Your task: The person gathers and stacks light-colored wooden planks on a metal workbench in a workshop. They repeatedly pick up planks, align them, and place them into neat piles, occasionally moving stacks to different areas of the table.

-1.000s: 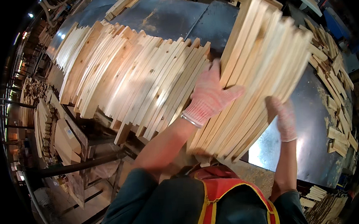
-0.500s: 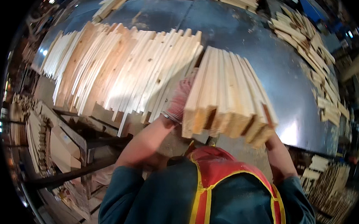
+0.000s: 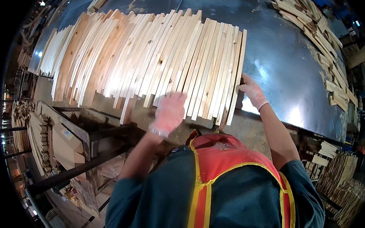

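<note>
The metal worktop (image 3: pixel 279 63) carries a row of wooden slats (image 3: pixel 159 61) toward 11 o'clock and wooden offcuts (image 3: pixel 303 19) at 2 o'clock. Centrally, the left hand (image 3: pixel 169 111) is over the slats' near ends; its grip I cannot tell. Toward 3 o'clock, the right hand (image 3: pixel 253 93) is beside the last slat (image 3: pixel 236 75), fingers parted from the thumb.

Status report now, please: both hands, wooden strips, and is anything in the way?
Left hand at near ends of wooden strips; right hand beside rightmost strip. Strips side by side on dark table. No obstacle seen at hands.
</note>
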The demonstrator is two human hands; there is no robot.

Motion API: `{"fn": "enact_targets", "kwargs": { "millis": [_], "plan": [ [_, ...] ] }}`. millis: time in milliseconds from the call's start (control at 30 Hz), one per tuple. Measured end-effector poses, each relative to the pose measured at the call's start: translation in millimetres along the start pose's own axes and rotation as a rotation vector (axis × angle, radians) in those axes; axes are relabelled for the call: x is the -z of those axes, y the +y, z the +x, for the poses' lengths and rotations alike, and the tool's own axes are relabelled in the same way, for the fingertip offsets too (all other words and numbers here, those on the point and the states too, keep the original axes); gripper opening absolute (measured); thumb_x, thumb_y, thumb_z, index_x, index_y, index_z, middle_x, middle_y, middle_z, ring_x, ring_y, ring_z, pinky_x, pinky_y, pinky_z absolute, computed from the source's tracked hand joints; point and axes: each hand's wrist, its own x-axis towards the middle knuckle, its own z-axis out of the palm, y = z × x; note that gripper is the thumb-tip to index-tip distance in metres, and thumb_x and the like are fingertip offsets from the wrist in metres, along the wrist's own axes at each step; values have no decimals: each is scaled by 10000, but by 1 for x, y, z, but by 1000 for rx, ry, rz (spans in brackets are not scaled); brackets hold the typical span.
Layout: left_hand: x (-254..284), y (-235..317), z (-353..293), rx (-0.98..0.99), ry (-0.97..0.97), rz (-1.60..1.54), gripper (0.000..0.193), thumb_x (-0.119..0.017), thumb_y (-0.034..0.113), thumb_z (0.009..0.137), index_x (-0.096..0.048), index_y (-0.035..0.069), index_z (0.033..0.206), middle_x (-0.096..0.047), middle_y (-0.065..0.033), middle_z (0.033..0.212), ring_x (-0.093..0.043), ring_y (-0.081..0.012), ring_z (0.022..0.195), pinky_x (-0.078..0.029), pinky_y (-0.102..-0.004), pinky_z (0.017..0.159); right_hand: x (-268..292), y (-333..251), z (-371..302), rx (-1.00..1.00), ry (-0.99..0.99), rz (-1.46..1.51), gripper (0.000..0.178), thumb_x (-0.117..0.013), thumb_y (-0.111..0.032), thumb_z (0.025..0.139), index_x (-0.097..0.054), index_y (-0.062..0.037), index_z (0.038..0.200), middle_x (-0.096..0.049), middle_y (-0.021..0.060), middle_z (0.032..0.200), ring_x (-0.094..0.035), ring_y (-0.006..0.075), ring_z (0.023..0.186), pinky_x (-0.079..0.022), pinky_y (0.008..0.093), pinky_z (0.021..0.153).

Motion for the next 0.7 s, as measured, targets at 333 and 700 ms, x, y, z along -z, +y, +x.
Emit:
{"fn": "enact_targets", "kwargs": {
  "millis": [333, 700],
  "plan": [
    [-102, 93, -75, 654, -612, -1508, 599, -743, 375, 973, -572, 44, 1441, -664, -179, 1341, -649, -282, 1194, -513, -400, 1016, -29, 11, -38, -93, -116, 455, 779, -719, -226, 953, -368, 15, 1605, -573, 148, 1462, -532, 250, 1355, -366, 362, 1195],
    [-20, 106, -1, 851, -859, -2055, 434, -595, 320, 1094, -629, -24, 1356, -720, -135, 1239, -686, -228, 1117, -544, -386, 1019, 3, -27, -12, -47, -220, 385, 797, -617, -208, 982, -259, 22, 1656, -398, 190, 1647, -445, 288, 1475, -363, 377, 1220]
  ]
}}
